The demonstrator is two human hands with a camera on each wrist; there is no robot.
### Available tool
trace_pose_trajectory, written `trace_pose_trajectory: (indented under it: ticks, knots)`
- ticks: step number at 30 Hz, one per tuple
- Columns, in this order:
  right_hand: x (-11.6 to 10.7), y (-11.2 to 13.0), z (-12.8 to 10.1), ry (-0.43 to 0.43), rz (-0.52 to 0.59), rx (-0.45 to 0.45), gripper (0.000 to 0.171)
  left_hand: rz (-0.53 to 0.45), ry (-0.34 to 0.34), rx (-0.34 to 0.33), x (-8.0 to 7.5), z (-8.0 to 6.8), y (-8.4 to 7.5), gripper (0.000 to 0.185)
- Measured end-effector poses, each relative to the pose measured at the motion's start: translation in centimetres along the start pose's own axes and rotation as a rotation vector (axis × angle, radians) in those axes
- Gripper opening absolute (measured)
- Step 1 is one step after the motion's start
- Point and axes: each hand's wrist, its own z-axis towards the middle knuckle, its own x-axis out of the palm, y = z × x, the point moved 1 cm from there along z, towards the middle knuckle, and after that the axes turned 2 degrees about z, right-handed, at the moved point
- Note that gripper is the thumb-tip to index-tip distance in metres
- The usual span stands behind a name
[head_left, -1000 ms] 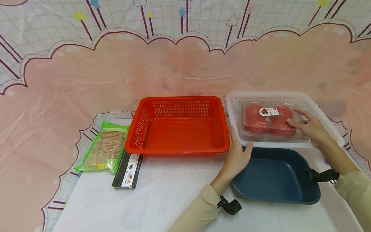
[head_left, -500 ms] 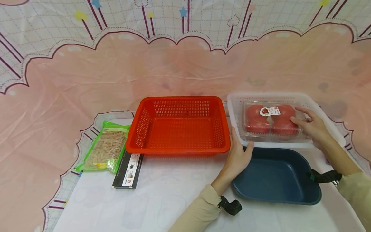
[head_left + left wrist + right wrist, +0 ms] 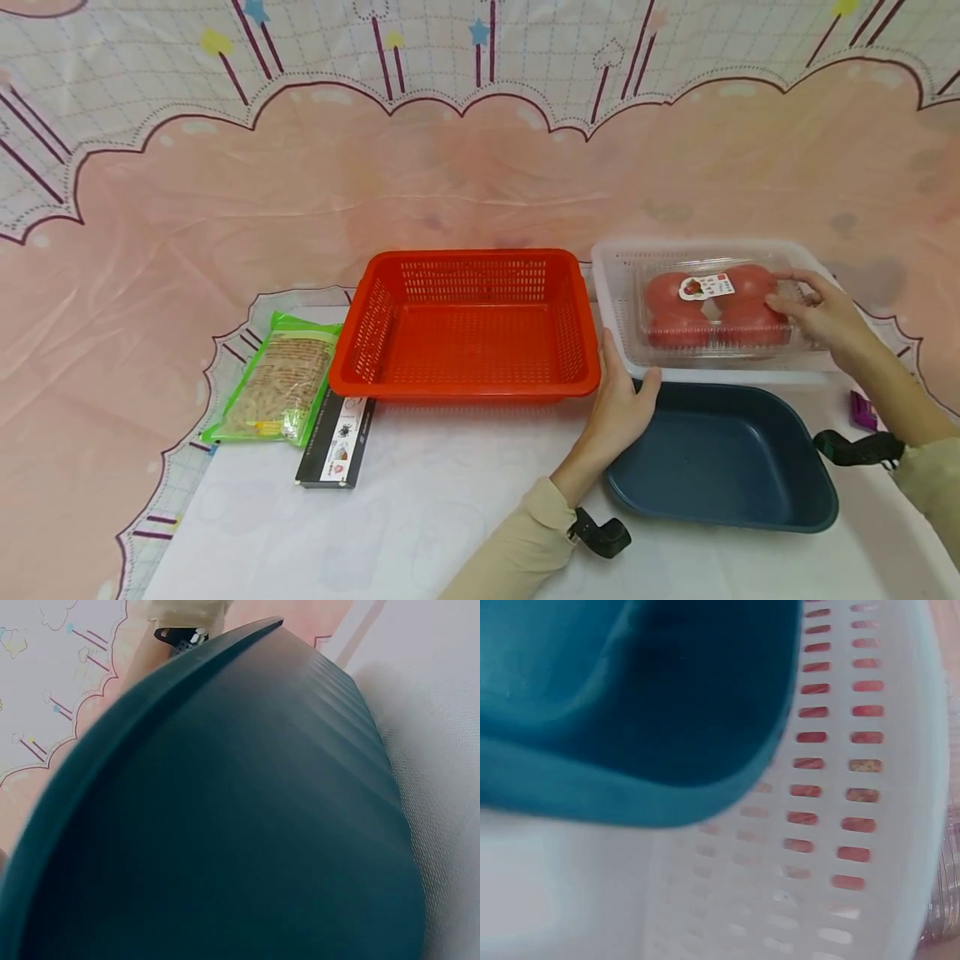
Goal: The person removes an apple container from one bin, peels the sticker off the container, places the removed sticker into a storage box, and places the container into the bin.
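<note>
The right hand (image 3: 821,321) has lifted the clear box of 2 tomatoes (image 3: 716,312) higher inside the white basket (image 3: 622,333), carrying it a little toward the basket's far right corner. Its fingers now wrap over the box's right end. A small purple thing (image 3: 862,410) now shows by the table's right edge.

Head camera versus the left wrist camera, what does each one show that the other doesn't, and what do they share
Only the head view shows the red basket, the white basket with the clear tomato pack held by the right hand, the left hand against the white basket's corner, the pasta bag and a black box.

Only the left wrist view shows the dark blue tub's ribbed outer wall, close up.

Both show the dark blue tub and the patterned cloth.
</note>
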Motion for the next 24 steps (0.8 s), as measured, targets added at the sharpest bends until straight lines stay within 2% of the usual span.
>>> trace_pose_trajectory:
  ticks: [11,18,24]
  knots:
    - [-0.8,1.6,-0.1,0.053,-0.084,0.009,0.047,0.002,-0.007,-0.01,0.1,0.0,0.1,0.084]
    - [-0.9,2.4,0.2,0.023,-0.079,-0.038,0.035,-0.006,-0.004,-0.011,0.1,-0.1,0.0,0.084]
    - [-1.0,3.1,0.6,0.08,-0.078,-0.001,0.053,0.001,-0.01,-0.008,0.1,0.0,-0.1,0.084]
